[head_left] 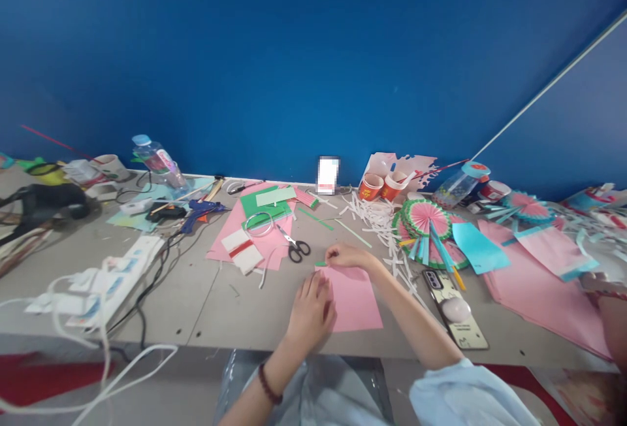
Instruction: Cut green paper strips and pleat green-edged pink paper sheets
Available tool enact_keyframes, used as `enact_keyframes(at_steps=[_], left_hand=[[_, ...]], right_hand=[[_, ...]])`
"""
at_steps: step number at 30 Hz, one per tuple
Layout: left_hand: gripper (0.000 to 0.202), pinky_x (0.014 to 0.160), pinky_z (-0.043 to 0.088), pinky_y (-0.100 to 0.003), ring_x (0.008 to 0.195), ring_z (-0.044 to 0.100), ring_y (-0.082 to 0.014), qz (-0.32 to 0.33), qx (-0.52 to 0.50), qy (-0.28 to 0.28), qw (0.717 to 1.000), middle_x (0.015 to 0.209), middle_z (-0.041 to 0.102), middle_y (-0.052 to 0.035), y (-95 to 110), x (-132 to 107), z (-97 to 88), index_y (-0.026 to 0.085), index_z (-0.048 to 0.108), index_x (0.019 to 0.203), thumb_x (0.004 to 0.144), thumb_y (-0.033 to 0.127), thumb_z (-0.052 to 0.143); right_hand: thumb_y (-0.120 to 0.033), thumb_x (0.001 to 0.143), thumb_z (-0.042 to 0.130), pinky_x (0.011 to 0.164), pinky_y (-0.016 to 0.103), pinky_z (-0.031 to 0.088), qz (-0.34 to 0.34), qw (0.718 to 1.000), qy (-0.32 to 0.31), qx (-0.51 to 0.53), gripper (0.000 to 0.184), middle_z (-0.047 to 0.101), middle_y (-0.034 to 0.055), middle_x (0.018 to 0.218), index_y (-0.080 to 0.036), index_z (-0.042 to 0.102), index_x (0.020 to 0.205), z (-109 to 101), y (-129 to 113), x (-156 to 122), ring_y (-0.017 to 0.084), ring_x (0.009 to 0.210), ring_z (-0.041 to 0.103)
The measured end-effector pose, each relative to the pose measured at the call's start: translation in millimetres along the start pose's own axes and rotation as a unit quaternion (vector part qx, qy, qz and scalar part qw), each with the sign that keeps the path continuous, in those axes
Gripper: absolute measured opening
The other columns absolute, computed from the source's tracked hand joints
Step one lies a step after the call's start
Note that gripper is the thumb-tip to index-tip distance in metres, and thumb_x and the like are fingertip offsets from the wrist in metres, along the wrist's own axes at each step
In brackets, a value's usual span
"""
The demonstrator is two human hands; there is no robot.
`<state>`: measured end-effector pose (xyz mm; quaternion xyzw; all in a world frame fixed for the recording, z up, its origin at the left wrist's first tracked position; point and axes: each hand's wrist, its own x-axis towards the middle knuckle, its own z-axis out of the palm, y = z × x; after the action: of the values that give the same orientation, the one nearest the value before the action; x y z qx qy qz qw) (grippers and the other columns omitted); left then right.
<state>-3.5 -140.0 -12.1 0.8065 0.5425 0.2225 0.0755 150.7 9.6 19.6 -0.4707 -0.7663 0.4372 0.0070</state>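
A pink sheet of paper [356, 302] lies flat on the grey table in front of me. My left hand [311, 308] rests over its left edge with the fingers stretched forward. At the sheet's far left corner is my right hand [349, 256], its fingers curled together and pointing left. The end of a narrow green paper strip [320, 263] sticks out beside the right fingertips; the rest of it is hidden under them. Black-handled scissors [298, 251] lie just beyond my hands. Left of them are green paper pieces [264, 207] and a white-and-red packet [242, 251] on more pink paper.
A power strip [117, 279] with cables and a blue glue gun [202, 212] occupy the left. Paper shreds [375, 220], red paper cups [371, 185], pleated watermelon fans [428, 227] and a phone [453, 308] stand or lie rightward. Another person's arm [612, 321] shows far right.
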Motion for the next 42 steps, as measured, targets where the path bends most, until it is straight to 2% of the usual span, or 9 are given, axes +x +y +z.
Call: enact_keyframes(at_steps=[12, 34, 42], left_hand=[[0.041, 0.096, 0.043, -0.05, 0.123, 0.043, -0.032, -0.013, 0.009, -0.002, 1.0, 0.135, 0.047, -0.0161, 1, 1, -1.9, 0.018, 0.054, 0.121, 0.081, 0.021, 0.051], [0.041, 0.095, 0.043, -0.05, 0.124, 0.043, -0.0323, -0.02, -0.005, 0.011, 1.0, 0.136, 0.047, -0.016, 3, 1, -1.9, 0.019, 0.055, 0.12, 0.079, 0.02, 0.052], [0.039, 0.1, 0.039, -0.054, 0.129, 0.038, -0.0344, -0.021, 0.004, 0.008, 1.0, 0.141, 0.041, -0.0178, 3, 2, -4.3, 0.017, 0.055, 0.118, 0.079, 0.02, 0.052]], right_hand=[[-0.012, 0.065, 0.052, 0.059, 0.019, 0.038, 0.017, 1.0, 0.001, -0.019, 0.021, 0.069, -0.0008, 0.074, -0.018, 0.07, 0.074, -2, -10, -2, 0.012, 0.068, 0.057], [-0.015, 0.066, 0.053, 0.057, 0.02, 0.037, 0.024, 0.999, 0.004, -0.021, 0.016, 0.064, -0.0014, 0.067, -0.017, 0.068, 0.069, -1, -12, -2, 0.011, 0.063, 0.053], [-0.015, 0.065, 0.053, 0.055, 0.019, 0.036, 0.025, 1.0, -0.001, -0.019, 0.015, 0.062, -0.002, 0.065, -0.017, 0.067, 0.067, -2, -12, -1, 0.01, 0.061, 0.051]])
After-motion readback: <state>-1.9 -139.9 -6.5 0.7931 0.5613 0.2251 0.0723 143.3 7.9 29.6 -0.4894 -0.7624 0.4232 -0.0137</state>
